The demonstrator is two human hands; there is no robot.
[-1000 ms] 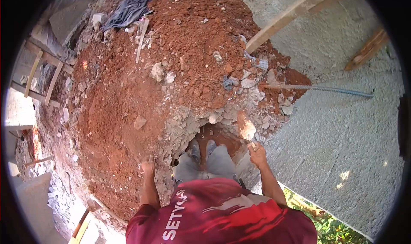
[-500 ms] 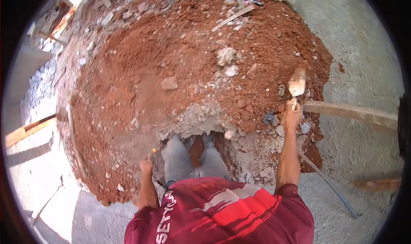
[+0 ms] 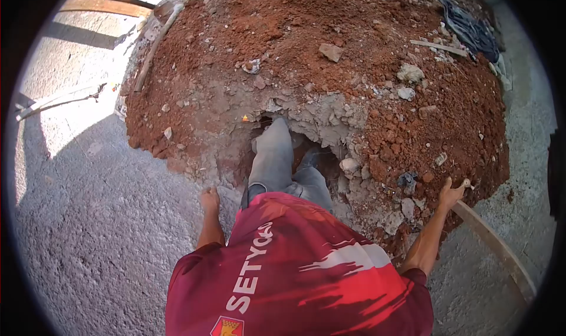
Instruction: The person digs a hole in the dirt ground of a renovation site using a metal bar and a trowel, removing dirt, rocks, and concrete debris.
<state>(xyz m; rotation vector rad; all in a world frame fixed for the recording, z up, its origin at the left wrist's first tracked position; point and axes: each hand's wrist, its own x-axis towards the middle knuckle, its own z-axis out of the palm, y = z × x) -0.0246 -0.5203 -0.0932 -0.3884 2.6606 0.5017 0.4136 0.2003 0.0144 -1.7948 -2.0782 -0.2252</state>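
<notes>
Left hand (image 3: 210, 200) moved from over soil (image 3: 283, 29) to over concrete (image 3: 118, 230), grip unclear; right hand (image 3: 451, 195) grips trowel (image 3: 467, 184).

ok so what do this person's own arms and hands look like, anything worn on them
Short maroon sleeves cover the upper arms; the forearms are bare. The left hand and right hand are ungloved, with no watch visible.

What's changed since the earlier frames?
The view turned left. The right hand swung from beside the hole out by the plank; the trowel's blade no longer shows, only a pale end, perhaps its handle, grip unclear. The left hand went from over soil to over concrete. The legs stay in the hole.
</notes>
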